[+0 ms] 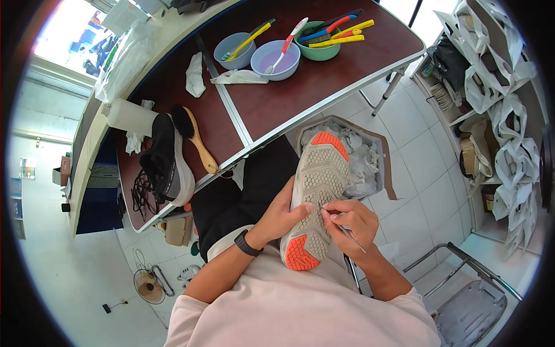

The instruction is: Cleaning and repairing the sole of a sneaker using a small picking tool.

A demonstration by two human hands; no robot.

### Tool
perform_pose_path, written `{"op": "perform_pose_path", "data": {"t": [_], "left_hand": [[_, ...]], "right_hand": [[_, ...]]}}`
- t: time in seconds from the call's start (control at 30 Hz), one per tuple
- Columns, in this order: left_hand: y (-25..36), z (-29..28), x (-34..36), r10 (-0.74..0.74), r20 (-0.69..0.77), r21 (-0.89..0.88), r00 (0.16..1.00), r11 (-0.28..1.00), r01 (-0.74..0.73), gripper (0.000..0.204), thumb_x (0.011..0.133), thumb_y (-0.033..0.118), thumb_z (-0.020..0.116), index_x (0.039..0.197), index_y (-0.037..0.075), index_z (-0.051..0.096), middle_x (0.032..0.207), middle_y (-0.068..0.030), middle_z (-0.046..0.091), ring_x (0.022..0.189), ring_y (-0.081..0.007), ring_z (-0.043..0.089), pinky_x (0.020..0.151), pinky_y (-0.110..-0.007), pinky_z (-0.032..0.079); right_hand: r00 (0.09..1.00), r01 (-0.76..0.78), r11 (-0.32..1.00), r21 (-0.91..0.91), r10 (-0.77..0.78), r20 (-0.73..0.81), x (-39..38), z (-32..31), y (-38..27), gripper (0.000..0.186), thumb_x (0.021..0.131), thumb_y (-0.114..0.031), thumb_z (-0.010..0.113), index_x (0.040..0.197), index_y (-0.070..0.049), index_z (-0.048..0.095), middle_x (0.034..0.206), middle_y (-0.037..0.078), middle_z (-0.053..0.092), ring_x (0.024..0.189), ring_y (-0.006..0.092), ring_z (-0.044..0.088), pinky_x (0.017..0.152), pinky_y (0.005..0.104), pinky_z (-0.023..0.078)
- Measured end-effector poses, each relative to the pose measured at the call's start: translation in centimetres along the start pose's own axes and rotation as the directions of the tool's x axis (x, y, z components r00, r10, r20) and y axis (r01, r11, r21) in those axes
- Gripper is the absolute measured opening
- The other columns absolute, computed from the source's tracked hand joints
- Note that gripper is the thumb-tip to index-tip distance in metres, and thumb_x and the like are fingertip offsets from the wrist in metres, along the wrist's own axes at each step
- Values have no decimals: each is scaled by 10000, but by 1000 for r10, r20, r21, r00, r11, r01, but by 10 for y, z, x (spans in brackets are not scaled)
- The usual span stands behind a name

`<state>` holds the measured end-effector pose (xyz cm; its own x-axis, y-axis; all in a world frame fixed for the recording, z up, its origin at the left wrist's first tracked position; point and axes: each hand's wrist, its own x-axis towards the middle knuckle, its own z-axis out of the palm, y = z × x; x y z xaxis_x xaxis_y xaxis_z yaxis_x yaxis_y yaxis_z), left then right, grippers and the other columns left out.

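Beside the table point(289, 107), shoe point(321, 180) sits in left grip point(278, 218).

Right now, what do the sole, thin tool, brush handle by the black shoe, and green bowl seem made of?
Sole: probably moulded rubber, matte, from the beige and orange tread.
Thin tool: greyish, slim, smooth-looking; metal or plastic, can't tell.
Brush handle: likely wood, smooth with slight sheen, from its tan-brown tone.
Green bowl: likely plastic, satin, from its even colour.
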<state>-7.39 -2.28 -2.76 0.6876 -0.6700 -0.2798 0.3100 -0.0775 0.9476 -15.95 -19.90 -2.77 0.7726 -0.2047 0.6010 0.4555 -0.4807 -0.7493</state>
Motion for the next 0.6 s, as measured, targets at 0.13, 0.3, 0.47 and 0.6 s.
{"op": "perform_pose_path", "data": {"t": [0.13, 0.3, 0.47, 0.6], "left_hand": [[0, 0, 0, 17, -15, -35, 1000, 999, -17, 672, 916, 109, 597, 1508, -27, 308, 1390, -149, 514, 1295, -200, 484, 1109, -348, 381], [-3, -1, -1, 18, -13, -42, 1000, 999, -19, 683, 914, 124, 608, 1510, -27, 310, 1394, -146, 514, 1300, -199, 483, 1113, -349, 377], [-1, -1, -2, 25, 6, -22, 1000, 999, -25, 688, 917, 141, 610, 1512, -26, 308, 1398, -148, 510, 1303, -203, 481, 1112, -354, 378], [0, -2, -1, 20, 2, -26, 1000, 999, -20, 692, 916, 146, 610, 1514, -24, 307, 1403, -146, 506, 1300, -200, 481, 1109, -352, 382]], "right_hand": [[990, -128, 992, 20, 129, -64, -3, -3, 6, 326, 722, 103, 813, 818, -53, 544, 905, 112, 729, 700, 224, 690, 599, 298, 546], [997, -77, 992, 99, 79, -20, 0, -2, 1, 319, 737, 98, 812, 812, -61, 546, 894, 112, 733, 699, 216, 690, 606, 297, 543], [991, -117, 993, 31, 119, -61, 3, -4, 2, 324, 733, 89, 820, 804, -66, 545, 880, 105, 732, 710, 215, 691, 609, 296, 541], [994, -110, 986, 124, 107, 26, 2, -10, 4, 326, 718, 92, 822, 798, -64, 548, 883, 94, 731, 732, 221, 694, 617, 305, 546]]}}
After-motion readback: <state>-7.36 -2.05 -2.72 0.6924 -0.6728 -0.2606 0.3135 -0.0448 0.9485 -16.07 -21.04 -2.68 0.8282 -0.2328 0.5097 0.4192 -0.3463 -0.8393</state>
